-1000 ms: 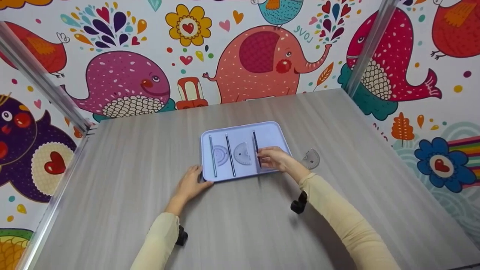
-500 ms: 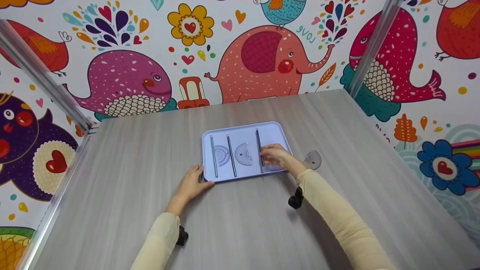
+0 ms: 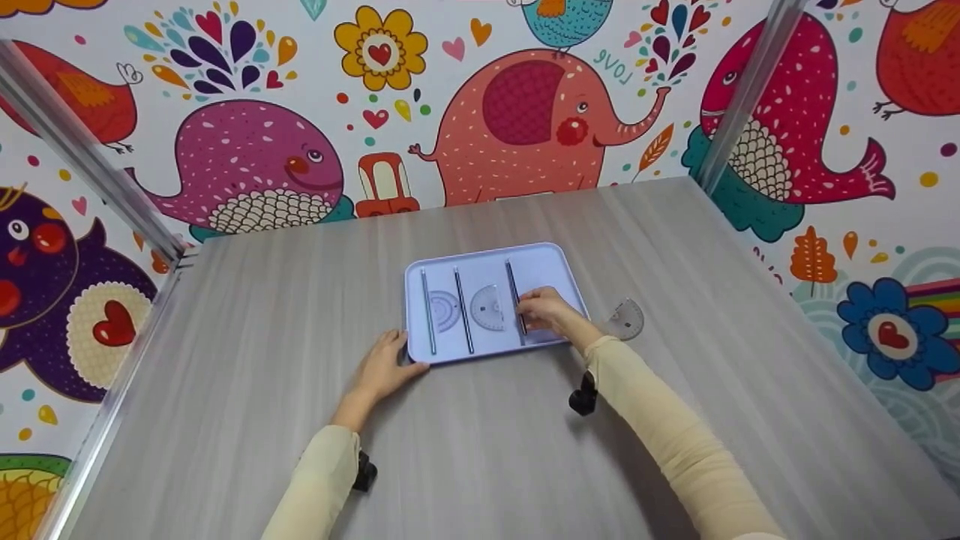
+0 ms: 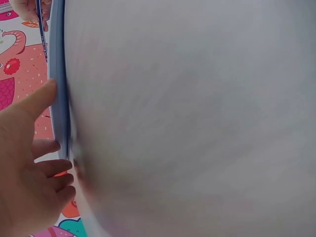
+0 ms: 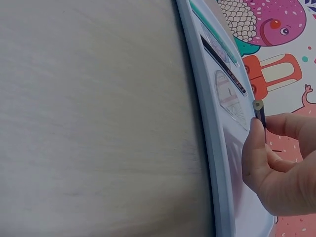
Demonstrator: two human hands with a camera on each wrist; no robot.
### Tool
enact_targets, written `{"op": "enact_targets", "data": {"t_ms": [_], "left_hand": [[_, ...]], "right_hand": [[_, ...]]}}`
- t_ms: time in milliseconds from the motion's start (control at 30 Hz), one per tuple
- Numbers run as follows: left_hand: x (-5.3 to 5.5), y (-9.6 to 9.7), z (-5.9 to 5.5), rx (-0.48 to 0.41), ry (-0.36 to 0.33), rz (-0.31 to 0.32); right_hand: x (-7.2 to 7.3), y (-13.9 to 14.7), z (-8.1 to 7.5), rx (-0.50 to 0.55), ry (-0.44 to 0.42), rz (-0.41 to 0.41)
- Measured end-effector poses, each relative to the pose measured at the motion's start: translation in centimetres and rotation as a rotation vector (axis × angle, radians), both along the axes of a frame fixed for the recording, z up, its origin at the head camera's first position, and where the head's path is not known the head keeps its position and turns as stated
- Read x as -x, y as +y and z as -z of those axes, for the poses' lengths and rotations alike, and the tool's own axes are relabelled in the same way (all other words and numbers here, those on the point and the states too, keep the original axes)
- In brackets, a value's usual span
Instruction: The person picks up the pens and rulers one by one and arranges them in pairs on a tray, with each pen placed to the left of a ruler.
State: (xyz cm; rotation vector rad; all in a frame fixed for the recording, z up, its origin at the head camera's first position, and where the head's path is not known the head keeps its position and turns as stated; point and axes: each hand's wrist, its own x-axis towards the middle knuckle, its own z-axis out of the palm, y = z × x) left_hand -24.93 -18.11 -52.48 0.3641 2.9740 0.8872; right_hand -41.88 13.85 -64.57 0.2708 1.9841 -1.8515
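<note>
My right hand pinches a dark pencil between thumb and fingers, over the right part of the pale lilac tray. In the right wrist view the end of this pencil points at the camera, raised above the tray floor. At the tray's front left corner rests my left hand, its thumb along the front rim and its fingers at the left side. Inside the tray, from the left, lie a green pencil, a clear protractor, a black pencil and another clear protractor.
A third clear protractor lies on the grey wood-grain table, just right of the tray, partly behind the right forearm. Printed panels with cartoon animals and metal posts border the table.
The right hand and its pencil shifted slightly right, then back left above the tray. The left hand has stayed at the tray corner.
</note>
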Motion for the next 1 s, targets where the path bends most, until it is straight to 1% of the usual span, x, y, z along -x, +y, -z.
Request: {"op": "enact_targets", "data": {"t_ms": [67, 133, 167, 233, 267, 300, 367, 400, 433, 467, 500, 600, 667, 700, 767, 800, 900, 1000], "left_hand": [[0.0, 0.0, 0.0, -0.005, 0.002, 0.000], [0.0, 0.0, 0.0, -0.007, 0.002, 0.001], [0.0, 0.0, 0.0, -0.007, 0.002, 0.002], [0.0, 0.0, -0.1, -0.005, -0.008, 0.001], [0.0, 0.0, -0.1, -0.004, -0.012, 0.002], [0.0, 0.0, -0.1, -0.002, -0.014, 0.003], [0.0, 0.0, -0.1, 0.003, -0.017, 0.005], [0.0, 0.0, -0.1, 0.006, -0.020, 0.004], [0.0, 0.0, -0.1, 0.008, -0.018, 0.005], [0.0, 0.0, 0.0, 0.008, -0.018, 0.004], [0.0, 0.1, 0.0, 0.008, -0.019, 0.002], [-0.1, 0.1, 0.0, 0.010, -0.017, -0.002], [-0.1, 0.1, 0.0, 0.009, -0.018, -0.005], [-0.1, 0.1, 0.0, 0.010, -0.019, -0.006], [-0.1, 0.1, 0.0, 0.012, -0.020, -0.004], [-0.1, 0.1, 0.0, 0.013, -0.022, -0.004], [-0.1, 0.1, 0.0, 0.012, -0.021, -0.004], [-0.1, 0.1, 0.0, 0.010, -0.009, 0.000]], "right_hand": [[-0.9, -0.4, -1.3, -0.013, 0.011, 0.001], [-1.3, -0.7, -1.9, -0.020, 0.024, 0.003], [-1.3, -0.8, -1.9, -0.021, 0.035, 0.003], [-1.2, -0.9, -1.6, -0.059, 0.053, -0.001], [-0.9, -0.9, -1.1, -0.070, 0.078, -0.009], [-0.7, -0.8, -0.7, -0.096, 0.105, -0.016], [-0.6, -1.0, -0.4, -0.174, 0.146, -0.021], [-0.7, -1.1, -0.5, -0.224, 0.170, -0.014], [-1.0, -1.2, -0.8, -0.252, 0.209, -0.016], [-1.4, -1.5, -1.3, -0.290, 0.239, -0.013], [-2.2, -1.8, -2.7, -0.341, 0.233, -0.008], [-5.3, -3.0, -7.5, -0.459, 0.234, 0.005], [-7.5, -3.8, -11.0, -0.533, 0.211, 0.004], [-8.4, -4.1, -12.2, -0.568, 0.214, 0.000], [-9.6, -4.5, -13.6, -0.641, 0.265, -0.001], [-10.0, -4.6, -14.0, -0.679, 0.294, -0.006], [-10.6, -4.7, -14.1, -0.781, 0.383, -0.016], [-10.7, -5.0, -14.2, -0.842, 0.425, -0.012]]}}
